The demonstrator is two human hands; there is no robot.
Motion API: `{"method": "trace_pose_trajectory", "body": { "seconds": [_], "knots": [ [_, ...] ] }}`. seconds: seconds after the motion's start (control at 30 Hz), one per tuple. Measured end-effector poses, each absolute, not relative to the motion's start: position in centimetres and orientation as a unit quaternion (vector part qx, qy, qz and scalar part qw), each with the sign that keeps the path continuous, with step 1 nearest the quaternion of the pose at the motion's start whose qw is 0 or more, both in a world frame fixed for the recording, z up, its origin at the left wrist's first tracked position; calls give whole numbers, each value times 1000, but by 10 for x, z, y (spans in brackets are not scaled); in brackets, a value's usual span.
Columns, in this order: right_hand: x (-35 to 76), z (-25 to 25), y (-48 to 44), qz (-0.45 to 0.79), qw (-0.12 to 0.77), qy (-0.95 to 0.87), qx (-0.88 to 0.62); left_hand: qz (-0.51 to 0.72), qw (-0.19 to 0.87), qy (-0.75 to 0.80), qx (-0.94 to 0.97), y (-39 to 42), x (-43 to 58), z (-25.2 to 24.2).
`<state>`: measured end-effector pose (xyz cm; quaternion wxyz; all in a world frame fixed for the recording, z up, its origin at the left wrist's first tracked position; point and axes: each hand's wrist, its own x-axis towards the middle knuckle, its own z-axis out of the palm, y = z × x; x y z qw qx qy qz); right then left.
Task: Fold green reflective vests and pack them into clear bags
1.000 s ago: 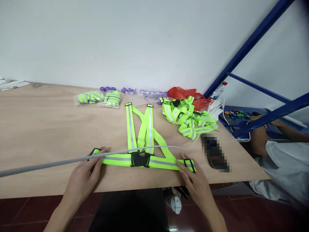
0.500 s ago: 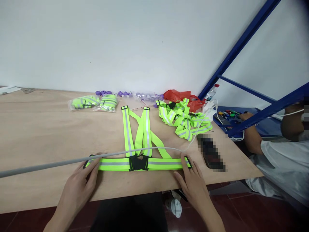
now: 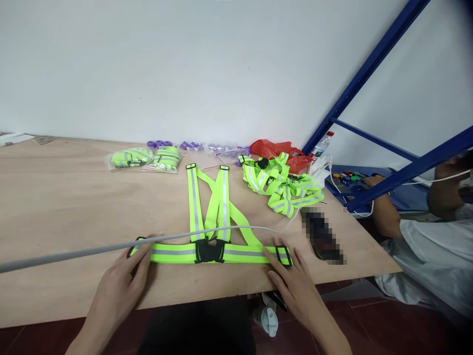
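Observation:
A neon-yellow reflective vest [image 3: 223, 207] of elastic straps with grey stripes lies spread on the wooden table. Its black buckle [image 3: 209, 250] sits mid-waistband. My left hand [image 3: 123, 281] is closed at the band's left end, thumb and fingers on the strap near a black slider [image 3: 136, 245]; the cable partly covers its fingertips. At the right end, my right hand [image 3: 293, 278] has the strap between its fingers: the index lies on top, and other fingertips show behind the band near the slider [image 3: 284, 255].
A grey cable [image 3: 92, 250] crosses above the vest. Behind lie bagged vests [image 3: 166, 158], purple rolls [image 3: 158, 144], a tangled pile of reflective straps [image 3: 284, 185] and a red bag [image 3: 273, 147]. A blurred-out dark object [image 3: 321, 236] is at right, beside a blue frame [image 3: 360, 74] and another person's sleeve [image 3: 436, 251].
My right index finger has shifted left along the waistband, and the right slider now shows over my fingers. The buckle has moved slightly left. My left hand has stayed put.

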<state>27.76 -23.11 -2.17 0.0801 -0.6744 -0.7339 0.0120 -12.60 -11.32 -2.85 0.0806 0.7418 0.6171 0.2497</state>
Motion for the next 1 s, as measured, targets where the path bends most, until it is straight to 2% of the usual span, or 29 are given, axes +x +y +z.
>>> {"method": "trace_pose_trajectory", "body": {
  "seconds": [0.23, 0.5, 0.87, 1.0],
  "knots": [
    [275, -36, -245, -35, 83, -736, -671, 268, 85, 604, 746, -114, -124, -27],
    [271, -53, -242, -92, 99, -695, -706, 235, 95, 607, 753, -114, -123, -23],
    [266, -53, -237, -86, 128, -659, -736, 239, 94, 609, 750, -115, -124, -23],
    [266, -47, -235, -57, 167, -647, -742, 248, 102, 608, 747, -114, -123, -23]
  ]
}}
